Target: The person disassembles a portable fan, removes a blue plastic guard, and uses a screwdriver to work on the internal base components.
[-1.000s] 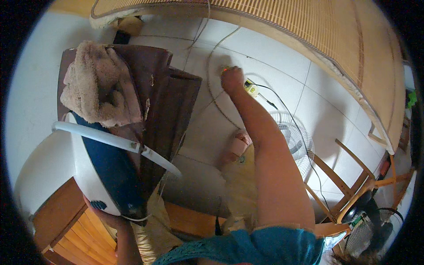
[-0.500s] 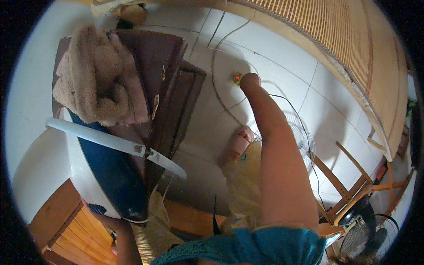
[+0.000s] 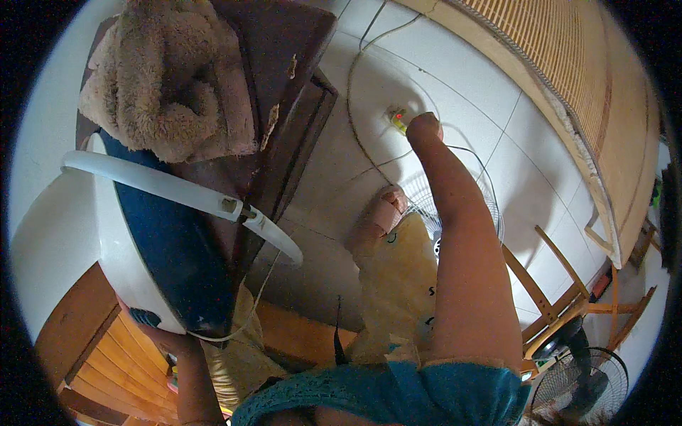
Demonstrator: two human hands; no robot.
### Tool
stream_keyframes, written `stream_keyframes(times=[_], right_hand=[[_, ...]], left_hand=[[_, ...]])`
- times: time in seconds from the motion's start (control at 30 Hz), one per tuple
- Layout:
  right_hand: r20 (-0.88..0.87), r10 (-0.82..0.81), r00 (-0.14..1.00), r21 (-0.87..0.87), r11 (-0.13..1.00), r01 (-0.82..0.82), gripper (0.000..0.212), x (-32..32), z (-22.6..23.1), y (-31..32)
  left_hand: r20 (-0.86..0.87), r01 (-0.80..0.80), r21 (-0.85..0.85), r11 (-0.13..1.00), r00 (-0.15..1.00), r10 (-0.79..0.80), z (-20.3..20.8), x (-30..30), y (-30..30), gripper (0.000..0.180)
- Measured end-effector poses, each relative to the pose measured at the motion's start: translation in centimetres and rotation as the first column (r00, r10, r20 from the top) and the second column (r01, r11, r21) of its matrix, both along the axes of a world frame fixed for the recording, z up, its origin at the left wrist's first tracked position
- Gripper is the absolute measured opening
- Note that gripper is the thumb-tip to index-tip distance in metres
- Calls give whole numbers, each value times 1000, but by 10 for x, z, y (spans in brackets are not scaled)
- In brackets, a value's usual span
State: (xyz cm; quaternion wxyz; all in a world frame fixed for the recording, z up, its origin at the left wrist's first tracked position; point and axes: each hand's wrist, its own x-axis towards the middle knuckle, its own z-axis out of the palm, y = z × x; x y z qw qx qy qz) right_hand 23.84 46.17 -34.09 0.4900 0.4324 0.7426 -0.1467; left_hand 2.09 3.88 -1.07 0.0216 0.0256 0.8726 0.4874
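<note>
At the lower left, my left hand [image 3: 170,341] is closed against the lower end of a large white-and-dark-blue appliance [image 3: 177,241]; most of its fingers are hidden behind it. A hinged white handle [image 3: 170,184] crosses the appliance, and a thin pale cord [image 3: 249,319] hangs from its lower end. Well out over the tiled floor, my right hand [image 3: 425,128] is closed around the end of a small yellow-green piece [image 3: 398,122] with a glowing red light, whose kind I cannot make out. Cords run close to that hand.
A brown fluffy towel [image 3: 170,92] lies on a worn dark-brown cabinet [image 3: 295,32]. A white fan [image 3: 490,202] stands behind my right forearm. A slatted mat [image 3: 547,50] covers a bed at the right. Beside it are a wooden chair [image 3: 561,298] and a dark fan [image 3: 582,383].
The view has shifted, so the cabinet and towel sit higher and further right. My right hand keeps hold of the lit piece, more of which shows. My left hand stays on the appliance.
</note>
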Motion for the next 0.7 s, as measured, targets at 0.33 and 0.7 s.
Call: stream_keyframes(times=[0.33,0.7], right_hand=[[-426,53,903,137,991,6,27,37,-45,-12],[-366,138,921,23,990,-139,20,35,-50,-12]], left_hand=[[-168,20,-387,922,982,-91,-2,-6,-42,66],[-278,114,-737,666,848,-452,-3,-12,-52,57]])
